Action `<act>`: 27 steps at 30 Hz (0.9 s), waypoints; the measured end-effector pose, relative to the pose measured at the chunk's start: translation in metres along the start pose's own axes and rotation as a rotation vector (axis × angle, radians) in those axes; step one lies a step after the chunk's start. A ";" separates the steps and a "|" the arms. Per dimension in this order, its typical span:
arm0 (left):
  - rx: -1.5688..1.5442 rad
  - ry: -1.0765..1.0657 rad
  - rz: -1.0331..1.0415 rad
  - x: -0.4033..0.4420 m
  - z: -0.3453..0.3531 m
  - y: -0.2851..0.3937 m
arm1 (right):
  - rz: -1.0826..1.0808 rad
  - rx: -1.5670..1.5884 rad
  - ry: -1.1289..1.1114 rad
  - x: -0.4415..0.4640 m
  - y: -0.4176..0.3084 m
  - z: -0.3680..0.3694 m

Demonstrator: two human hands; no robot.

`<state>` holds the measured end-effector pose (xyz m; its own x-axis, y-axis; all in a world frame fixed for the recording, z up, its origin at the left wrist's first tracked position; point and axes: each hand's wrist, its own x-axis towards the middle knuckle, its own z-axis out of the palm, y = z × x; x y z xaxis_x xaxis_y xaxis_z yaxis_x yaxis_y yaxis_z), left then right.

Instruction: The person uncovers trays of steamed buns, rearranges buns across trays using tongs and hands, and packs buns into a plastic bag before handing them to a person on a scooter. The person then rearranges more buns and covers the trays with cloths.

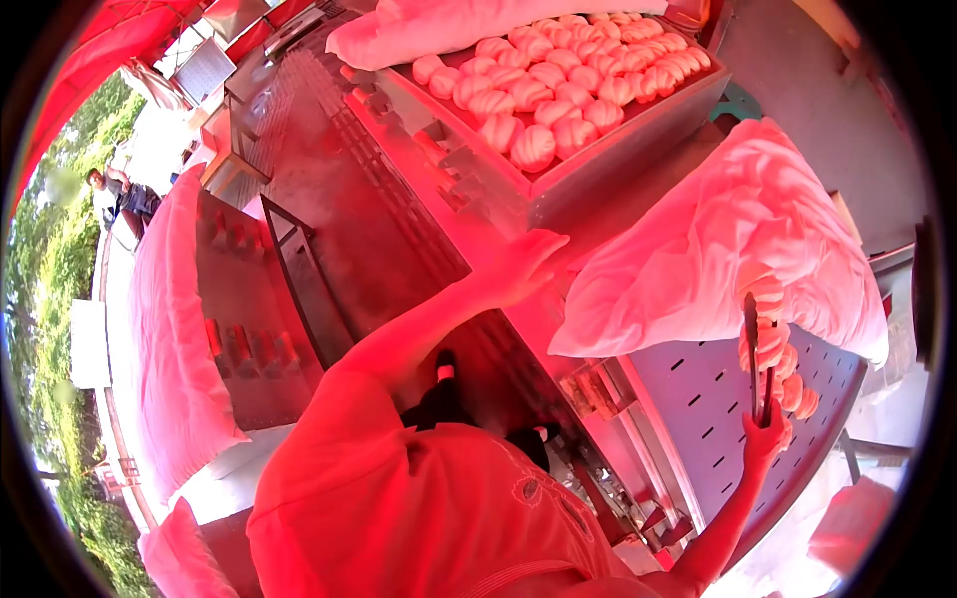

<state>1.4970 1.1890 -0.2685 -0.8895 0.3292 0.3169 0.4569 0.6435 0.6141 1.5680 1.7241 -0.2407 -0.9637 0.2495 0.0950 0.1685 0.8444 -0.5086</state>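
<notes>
My right hand (766,436) is closed around a pair of dark tongs (752,344) at the lower right. The tongs reach in among several twisted buns (803,402) on a slotted tray (688,399); whether they pinch one I cannot tell. A thick, quilt-like cover (718,239) lies bunched over the tray's far part and hides what is beneath. My left hand (520,265) is held out with its thumb spread, beside the cover's left edge. Whether it touches the counter or the cover is unclear. Red light tints everything.
A deep tray (638,125) packed with rows of twisted buns stands ahead, partly under another pale cover (449,30). To the left is an open metal cabinet (249,339) draped with a padded cover (179,349). A person (125,194) is in the background at far left.
</notes>
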 end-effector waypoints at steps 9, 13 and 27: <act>0.133 0.301 -0.123 -0.011 -0.224 -0.228 | -0.211 0.051 -0.041 0.088 -0.266 0.097; 0.343 0.321 -0.217 0.038 -0.291 -0.317 | -0.338 0.093 -0.125 0.132 -0.354 0.145; 0.513 0.150 -0.255 0.154 -0.398 -0.479 | -0.549 -0.116 -0.183 0.250 -0.586 0.283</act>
<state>1.1417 0.6567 -0.2263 -0.9441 0.0427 0.3270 0.1359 0.9538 0.2678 1.1697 1.1573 -0.1613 -0.9346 -0.3158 0.1638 -0.3535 0.8757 -0.3290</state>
